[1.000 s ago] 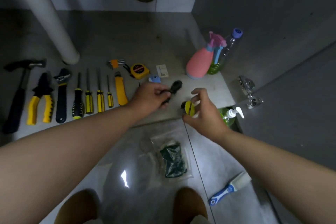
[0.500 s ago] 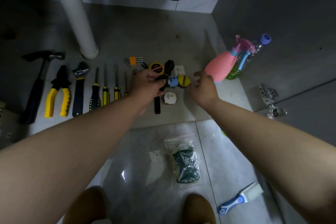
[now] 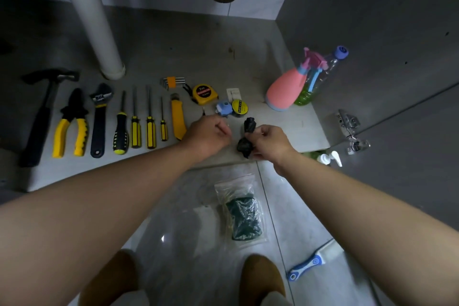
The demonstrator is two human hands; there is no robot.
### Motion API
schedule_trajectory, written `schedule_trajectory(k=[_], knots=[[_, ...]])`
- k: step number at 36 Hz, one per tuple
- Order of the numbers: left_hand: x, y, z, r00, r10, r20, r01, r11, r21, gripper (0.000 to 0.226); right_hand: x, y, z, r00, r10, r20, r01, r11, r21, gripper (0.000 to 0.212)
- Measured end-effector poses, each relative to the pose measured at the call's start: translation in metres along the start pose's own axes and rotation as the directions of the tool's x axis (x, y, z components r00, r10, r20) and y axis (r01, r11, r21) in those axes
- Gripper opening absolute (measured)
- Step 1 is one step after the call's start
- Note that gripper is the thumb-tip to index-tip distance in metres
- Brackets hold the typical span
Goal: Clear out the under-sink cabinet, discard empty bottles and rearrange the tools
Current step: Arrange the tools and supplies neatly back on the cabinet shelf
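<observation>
Risk: the black crumpled item (image 3: pixel 246 140) sits only between the fingertips of the right hand (image 3: pixel 269 143); being soft and lumpy, it could slip out and drop over the front edge of the cabinet floor (image 3: pixel 173 40) onto the tiles.
Second risk: the blue tape (image 3: pixel 223 107) and yellow-black tape roll (image 3: pixel 239 107) lie just behind both hands; a careless sweep could knock them out of line, or nudge the yellow utility knife (image 3: pixel 177 118) beside the left hand (image 3: pixel 208 133).
Right hand pose: forearm reaching in from the lower right, wrist bent down, fingers pinched onto the black item near the front edge, right of centre.
Left hand pose: knuckles up, fingers curled into a loose fist just beside the black item; whether it holds anything, I cannot tell.
Tools: hammer (image 3: pixel 41 117), pliers (image 3: pixel 72 123), wrench (image 3: pixel 99 119) and screwdrivers (image 3: pixel 139 122) lie in a row along the front edge, left side.
Bottles: pink spray bottle (image 3: pixel 285 89) and a clear bottle (image 3: pixel 320 77) stand at the right wall.
Stage: tool row looks nearly done; bottles not yet sorted.
</observation>
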State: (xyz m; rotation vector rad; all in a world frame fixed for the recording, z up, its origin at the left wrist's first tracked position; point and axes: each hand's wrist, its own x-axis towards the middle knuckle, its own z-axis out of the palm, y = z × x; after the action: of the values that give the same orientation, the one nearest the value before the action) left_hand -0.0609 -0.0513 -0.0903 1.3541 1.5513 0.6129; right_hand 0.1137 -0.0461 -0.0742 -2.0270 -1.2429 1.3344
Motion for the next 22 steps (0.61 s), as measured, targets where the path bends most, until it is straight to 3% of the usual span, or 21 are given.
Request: schedule_trajectory(k=[4, 7, 10, 15, 19, 22], knots=[[-0.004, -0.004, 0.0, 0.999, 0.038, 0.025, -0.04, 0.997, 0.073, 0.007, 0.01, 0.009, 0.003, 0.998, -0.042, -0.047, 0.035, 0.99, -0.138, 0.027], [-0.008, -0.004, 0.001, 0.995, 0.071, 0.065, -0.078, 0.99, 0.114, 0.009, 0.015, 0.012, 0.007, 0.994, -0.098, -0.041, 0.091, 0.985, -0.147, 0.009], [-0.013, -0.004, 0.003, 0.986, 0.131, 0.108, -0.146, 0.978, 0.15, 0.008, 0.015, 0.015, -0.001, 0.984, -0.167, -0.058, 0.155, 0.973, -0.17, 0.021], [-0.03, -0.006, 0.019, 0.92, 0.266, 0.289, -0.343, 0.902, 0.261, 0.009, -0.006, 0.034, -0.047, 0.972, -0.234, 0.021, 0.228, 0.922, -0.313, 0.017], [-0.044, -0.014, 0.042, 0.801, 0.275, 0.532, -0.519, 0.761, 0.388, 0.026, -0.036, 0.096, -0.079, 0.971, 0.098, 0.217, -0.01, 0.928, -0.373, 0.037], [-0.05, -0.02, 0.056, 0.714, 0.317, 0.624, -0.67, 0.567, 0.479, 0.04, -0.06, 0.165, -0.089, 0.885, 0.428, 0.183, -0.295, 0.821, -0.489, 0.041]])
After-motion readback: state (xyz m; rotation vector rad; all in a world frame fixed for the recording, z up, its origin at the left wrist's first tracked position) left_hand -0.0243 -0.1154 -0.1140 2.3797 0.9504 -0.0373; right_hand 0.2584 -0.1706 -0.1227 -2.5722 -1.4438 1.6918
